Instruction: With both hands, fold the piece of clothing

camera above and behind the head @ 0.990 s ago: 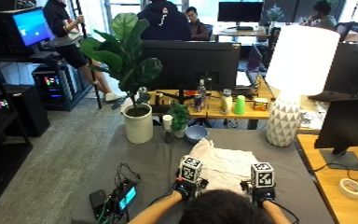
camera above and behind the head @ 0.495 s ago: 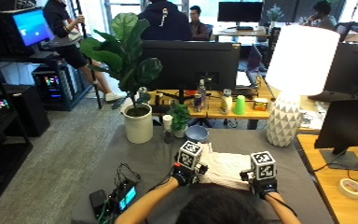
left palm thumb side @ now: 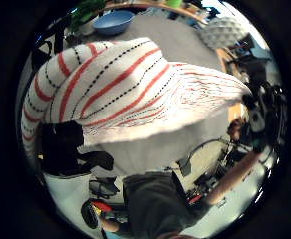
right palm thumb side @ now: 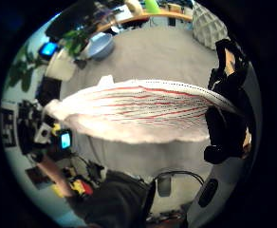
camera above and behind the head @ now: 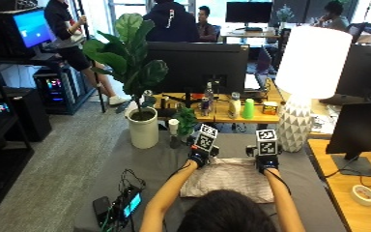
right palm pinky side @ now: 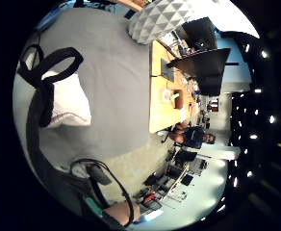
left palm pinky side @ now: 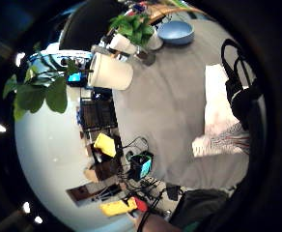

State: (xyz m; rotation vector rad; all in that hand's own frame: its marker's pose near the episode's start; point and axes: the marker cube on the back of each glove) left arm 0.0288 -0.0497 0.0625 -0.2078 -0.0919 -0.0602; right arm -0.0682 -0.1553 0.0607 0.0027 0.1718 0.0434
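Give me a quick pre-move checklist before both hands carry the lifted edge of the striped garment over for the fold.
1. Left hand grips the garment edge: ok, cloth drapes over its fingers in the thumb side palm view.
2. Right hand grips the other corner: ok.
3. Edge raised off the table: ok, table shows under the cloth.
4. Edge taut between hands: ok.
5. Blue bowl and small plant apart from the cloth: ok.
6. Near hem flat: cannot tell, the head hides it.

garment [camera above and behind the head: 227,179] on table [camera above and behind the head: 153,164], lamp [camera above and behind the head: 307,87] probably rear-right
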